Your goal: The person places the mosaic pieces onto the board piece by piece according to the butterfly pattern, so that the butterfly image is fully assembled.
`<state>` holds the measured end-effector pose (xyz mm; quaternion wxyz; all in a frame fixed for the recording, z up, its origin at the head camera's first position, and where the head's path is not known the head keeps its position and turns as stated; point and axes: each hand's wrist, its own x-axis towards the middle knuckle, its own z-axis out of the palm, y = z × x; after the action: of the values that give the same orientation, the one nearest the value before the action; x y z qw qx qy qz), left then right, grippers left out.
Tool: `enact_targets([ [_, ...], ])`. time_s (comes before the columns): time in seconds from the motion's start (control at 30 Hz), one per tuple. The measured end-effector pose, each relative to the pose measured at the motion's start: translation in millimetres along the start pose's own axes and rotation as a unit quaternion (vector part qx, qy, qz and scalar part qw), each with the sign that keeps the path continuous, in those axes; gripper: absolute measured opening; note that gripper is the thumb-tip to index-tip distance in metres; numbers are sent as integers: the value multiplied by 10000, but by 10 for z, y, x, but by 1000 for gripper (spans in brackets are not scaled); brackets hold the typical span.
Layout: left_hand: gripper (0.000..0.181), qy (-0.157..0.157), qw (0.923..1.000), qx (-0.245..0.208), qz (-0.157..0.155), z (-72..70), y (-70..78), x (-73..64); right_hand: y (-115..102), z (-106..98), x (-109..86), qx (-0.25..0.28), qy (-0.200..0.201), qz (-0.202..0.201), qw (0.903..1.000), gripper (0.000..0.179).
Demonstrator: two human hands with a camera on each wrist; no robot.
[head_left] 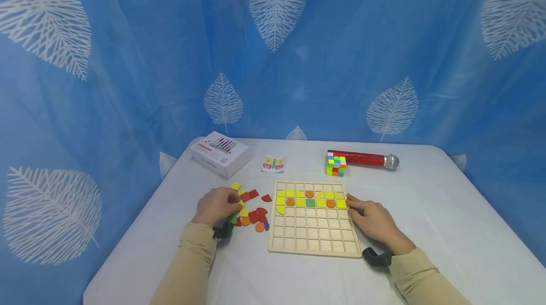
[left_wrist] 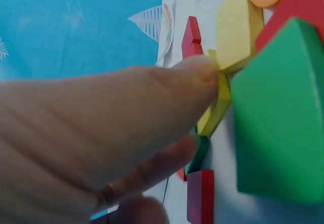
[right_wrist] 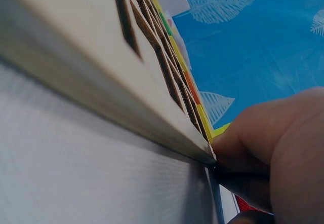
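My left hand (head_left: 216, 206) is over a loose group of flat coloured pieces. Its thumb and fingers pinch a yellow piece (left_wrist: 216, 107) at the near edge of that group; the far fingertips are partly hidden. A green piece (left_wrist: 281, 117) lies close beside the thumb. Along the right edge of the wooden grid board (head_left: 313, 243), my right hand (head_left: 375, 219) rests with its fingertips touching the rim. Across the board's upper rows sit several yellow pieces, orange discs (head_left: 330, 204) and a green square (head_left: 310, 203). A yellow quarter-round piece (head_left: 279, 209) lies at the left.
Red pieces (head_left: 254, 216) and an orange disc (head_left: 260, 227) lie left of the board. Behind it are a picture card (head_left: 273, 164), a white box (head_left: 222, 153), a puzzle cube (head_left: 336, 165) and a red microphone (head_left: 364, 158). A blue leaf-patterned curtain (head_left: 320, 82) surrounds the table.
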<state>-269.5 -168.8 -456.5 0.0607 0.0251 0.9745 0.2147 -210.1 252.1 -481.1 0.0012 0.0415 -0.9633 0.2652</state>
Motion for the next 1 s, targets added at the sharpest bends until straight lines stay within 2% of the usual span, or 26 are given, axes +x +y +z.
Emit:
enact_targets([
  [0.17, 27, -23, 10000, 25, -7, 0, 3, 14, 14, -6, -3, 36, 26, -6, 10000, 45],
  [0.47, 26, -49, 9995, -306, -86, -2, 1, -18, 6, 8, -9, 87, 6, 35, 10000, 45],
  [0.83, 18, 144, 9991, -386, 99, 31, 20, -101, 28, 33, -37, 198, 190, -101, 9996, 43],
  [1.0, 16, 231, 9987, -392, 207, 45, 32, -95, 39, 35, -66, 248, 202, 0, 9995, 43],
])
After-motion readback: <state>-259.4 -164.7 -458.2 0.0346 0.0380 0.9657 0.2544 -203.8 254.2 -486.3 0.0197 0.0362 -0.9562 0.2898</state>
